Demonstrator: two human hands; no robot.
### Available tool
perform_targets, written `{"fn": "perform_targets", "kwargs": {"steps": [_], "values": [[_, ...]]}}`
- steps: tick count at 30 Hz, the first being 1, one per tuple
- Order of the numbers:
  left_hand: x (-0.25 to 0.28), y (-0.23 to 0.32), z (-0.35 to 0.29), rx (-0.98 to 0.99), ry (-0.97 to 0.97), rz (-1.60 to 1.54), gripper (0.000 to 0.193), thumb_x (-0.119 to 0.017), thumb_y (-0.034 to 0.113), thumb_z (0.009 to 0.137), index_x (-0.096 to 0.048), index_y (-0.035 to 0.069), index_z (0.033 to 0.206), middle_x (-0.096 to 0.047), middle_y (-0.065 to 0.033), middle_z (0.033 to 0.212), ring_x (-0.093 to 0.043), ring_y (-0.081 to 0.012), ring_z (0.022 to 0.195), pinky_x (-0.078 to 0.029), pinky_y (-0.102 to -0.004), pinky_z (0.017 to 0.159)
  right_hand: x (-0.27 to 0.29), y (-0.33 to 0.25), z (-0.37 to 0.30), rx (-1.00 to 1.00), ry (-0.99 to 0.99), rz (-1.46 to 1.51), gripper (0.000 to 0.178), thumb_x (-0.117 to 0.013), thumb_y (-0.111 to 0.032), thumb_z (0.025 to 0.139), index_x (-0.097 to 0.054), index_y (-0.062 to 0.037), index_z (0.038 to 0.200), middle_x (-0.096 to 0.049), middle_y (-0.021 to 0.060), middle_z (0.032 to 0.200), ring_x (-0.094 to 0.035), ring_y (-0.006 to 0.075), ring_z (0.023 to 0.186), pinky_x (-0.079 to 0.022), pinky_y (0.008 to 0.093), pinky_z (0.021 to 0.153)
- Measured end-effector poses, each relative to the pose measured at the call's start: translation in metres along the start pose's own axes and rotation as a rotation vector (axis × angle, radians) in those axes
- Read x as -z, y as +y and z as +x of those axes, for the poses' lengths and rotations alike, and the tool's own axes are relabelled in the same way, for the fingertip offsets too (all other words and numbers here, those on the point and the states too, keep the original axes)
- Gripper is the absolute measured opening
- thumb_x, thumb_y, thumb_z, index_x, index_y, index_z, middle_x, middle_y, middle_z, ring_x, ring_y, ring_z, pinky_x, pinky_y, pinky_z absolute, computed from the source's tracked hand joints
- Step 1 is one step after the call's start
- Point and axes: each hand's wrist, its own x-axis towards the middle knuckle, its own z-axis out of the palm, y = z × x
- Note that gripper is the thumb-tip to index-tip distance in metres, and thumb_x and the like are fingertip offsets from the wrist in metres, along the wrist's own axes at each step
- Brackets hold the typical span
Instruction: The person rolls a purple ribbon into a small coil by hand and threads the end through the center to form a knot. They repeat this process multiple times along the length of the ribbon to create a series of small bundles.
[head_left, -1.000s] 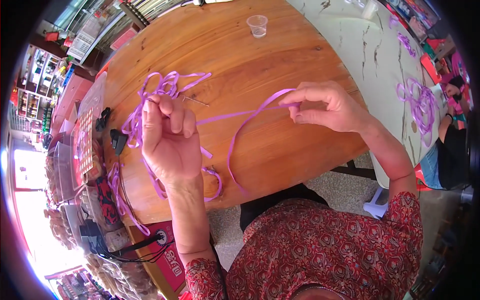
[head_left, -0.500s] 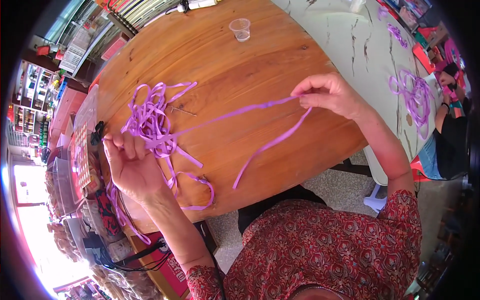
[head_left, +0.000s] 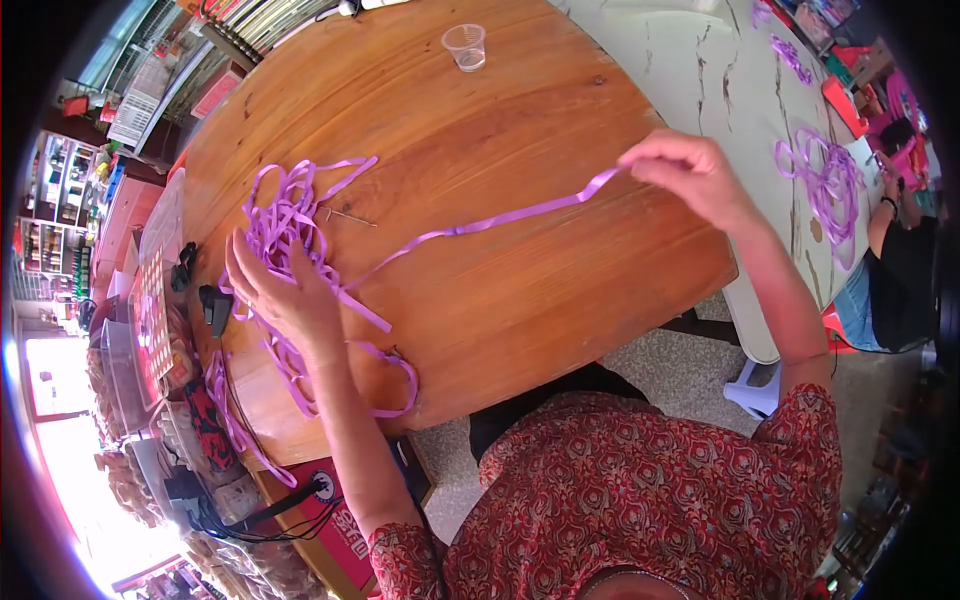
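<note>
My right hand [head_left: 690,178], raised over the right side of the wooden table, pinches one end of a purple ribbon [head_left: 520,214]. From there the ribbon slopes down to the left, with a small knot-like spot along it, toward a tangled purple ribbon pile [head_left: 285,215]. Fingers apart, my left hand [head_left: 290,297] hovers at the near side of that pile and covers part of it. I see nothing gripped in it. Just beyond the pile lies a thin metal pin-like piece [head_left: 350,217]. Loose ribbon loops [head_left: 413,385] trail toward the table's near edge.
A clear plastic cup [head_left: 466,50] stands far back on the wooden table [head_left: 540,290]. Small black objects [head_left: 213,310] and clear boxes line its left edge. On the adjoining white table [head_left: 690,80] lies more purple ribbon [head_left: 825,190], beside another person's arm [head_left: 885,220].
My left hand has let go of the ribbon and spread its fingers, moving right. My right hand has moved right and up, now at the ribbon's end; the hanging tail is gone.
</note>
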Motion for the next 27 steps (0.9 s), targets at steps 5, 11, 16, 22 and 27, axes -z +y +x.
{"fn": "perform_targets", "kwargs": {"steps": [5,11,16,22,27], "values": [[-0.012,0.106,-0.017,0.035,-0.362,-0.865,0.043,-0.06,-0.003,0.083,-0.048,-0.002,0.124,-0.056,-0.0135,0.114,-0.054,-0.0262,0.106,-0.041,-0.0361,0.092,-0.042,-0.024,-0.002,0.397,-0.125,-0.253,0.016,-0.065,0.0,0.082,-0.068,-0.0025,0.097,-0.06,0.0039,0.082,-0.057,0.014,0.07,-0.045,0.026,0.059],[-0.011,0.183,-0.034,0.769,-0.939,-1.647,0.026,-0.051,0.009,0.095,-0.054,0.001,0.119,-0.061,-0.0029,0.101,-0.055,-0.0082,0.085,-0.044,-0.0219,0.076,-0.048,-0.041,-0.007,0.636,0.082,-0.421,0.022,-0.066,0.002,0.079,-0.067,-0.001,0.101,-0.058,0.0058,0.079,-0.053,0.0156,0.065,-0.042,0.0262,0.056],[-0.017,0.167,-0.04,0.727,-0.945,-1.365,0.009,-0.06,0.01,0.09,-0.064,0.002,0.094,-0.058,0.0035,0.076,-0.048,-0.0036,0.07,-0.039,-0.0181,0.065,-0.03,-0.029,-0.01,0.452,0.073,-0.207,0.02,-0.064,0.003,0.081,-0.066,-0.0003,0.101,-0.058,0.0039,0.079,-0.051,0.0109,0.066,-0.038,0.0225,0.054],[-0.02,0.152,-0.029,0.424,-0.808,-1.04,0.012,-0.059,0.008,0.09,-0.061,0.0,0.099,-0.059,-0.0029,0.091,-0.053,-0.0085,0.082,-0.043,-0.0208,0.066,-0.031,-0.021,-0.003,0.372,0.038,-0.137,0.019,-0.062,0.005,0.082,-0.067,-0.0017,0.1,-0.059,0.0028,0.083,-0.051,0.0097,0.066,-0.039,0.0217,0.056],[-0.019,0.166,-0.026,0.392,-0.686,-1.143,0.02,-0.056,0.009,0.092,-0.057,-0.001,0.109,-0.06,-0.0061,0.102,-0.056,-0.0123,0.092,-0.047,-0.023,0.071,-0.051,-0.029,0.003,0.476,0.032,-0.191,0.021,-0.065,0.003,0.08,-0.068,-0.0032,0.1,-0.059,0.0035,0.084,-0.052,0.0115,0.066,-0.042,0.0232,0.059]]}}
